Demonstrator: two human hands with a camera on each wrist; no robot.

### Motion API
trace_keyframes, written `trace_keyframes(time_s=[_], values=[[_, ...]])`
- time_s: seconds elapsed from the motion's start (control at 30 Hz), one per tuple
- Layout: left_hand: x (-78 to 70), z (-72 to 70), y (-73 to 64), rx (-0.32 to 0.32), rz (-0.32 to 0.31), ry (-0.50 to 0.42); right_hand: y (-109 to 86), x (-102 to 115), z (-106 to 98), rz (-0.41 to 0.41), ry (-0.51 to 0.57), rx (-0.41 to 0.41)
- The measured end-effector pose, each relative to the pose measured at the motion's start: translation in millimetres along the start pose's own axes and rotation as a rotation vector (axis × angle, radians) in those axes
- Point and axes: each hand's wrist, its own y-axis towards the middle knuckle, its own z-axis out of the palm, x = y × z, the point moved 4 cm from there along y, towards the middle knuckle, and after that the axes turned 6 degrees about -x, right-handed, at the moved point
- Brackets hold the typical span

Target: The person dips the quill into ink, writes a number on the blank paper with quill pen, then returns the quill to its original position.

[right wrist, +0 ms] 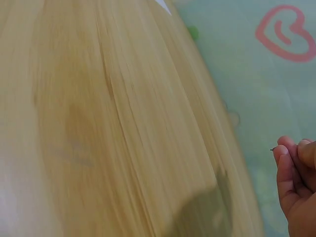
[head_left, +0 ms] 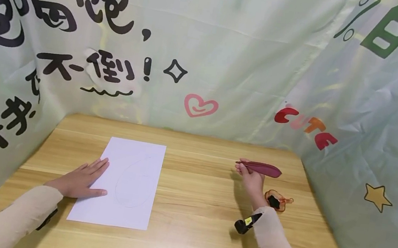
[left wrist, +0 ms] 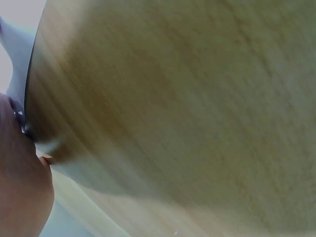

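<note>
My left hand (head_left: 82, 178) lies with straight, spread fingers on the left side of a white sheet of paper (head_left: 127, 216). Faint curved lines run down the middle of the sheet. At the right, my right hand (head_left: 252, 181) pinches a maroon feather (head_left: 263, 169) between thumb and fingers near its thin end, held level above the table. In the right wrist view, a small dark tip (right wrist: 272, 149) pokes out past the fingertips. Just right of that wrist sits an amber see-through dish (head_left: 285, 200) with a black thing (head_left: 273, 201) in it.
The wooden table (head_left: 191, 225) reaches back to a pale green printed cloth (head_left: 245, 71), which also hangs along both sides. A black wrist camera (head_left: 243, 226) sticks out from the right sleeve (head_left: 277, 247).
</note>
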Motion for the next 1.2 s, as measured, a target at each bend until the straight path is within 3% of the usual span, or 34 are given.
trace_keyframes(time_s=[0.13,0.23,0.3,0.4,0.5,0.6,0.77,1.0,1.07,1.2], values=[[-0.1,-0.4,0.7,-0.005,0.003,-0.001,0.9,-2.2,-15.9,-0.007,-0.057,-0.025],[3.0,2.4,0.9,0.015,-0.018,0.004,1.2,-1.8,-29.8,-0.077,-0.054,-0.043],[4.1,3.3,1.4,0.023,-0.025,0.005,1.1,-2.0,-40.6,-0.134,-0.015,-0.064],[3.2,2.3,1.6,0.028,-0.033,0.004,0.9,-2.3,-55.3,-0.204,0.124,-0.074],[-0.9,-1.4,2.3,0.026,-0.039,0.017,-0.2,1.6,-68.1,-0.272,0.158,-0.081],[-5.3,-4.8,2.7,0.041,-0.036,0.031,-3.3,8.2,-79.6,-0.305,0.048,-0.106],[-8.4,-7.7,0.4,0.072,-0.048,0.040,-7.6,8.2,-98.2,-0.263,-0.068,-0.117],[-7.1,-6.1,-0.4,0.060,-0.041,0.047,-6.7,-9.4,-121.9,-0.247,-0.087,-0.074],[-7.5,-5.8,-0.1,0.056,-0.038,0.042,-8.5,-9.3,-126.2,-0.242,-0.061,-0.073],[-8.7,-6.0,0.4,0.058,-0.040,0.035,-13.3,-12.5,-134.1,-0.156,0.123,-0.012]])
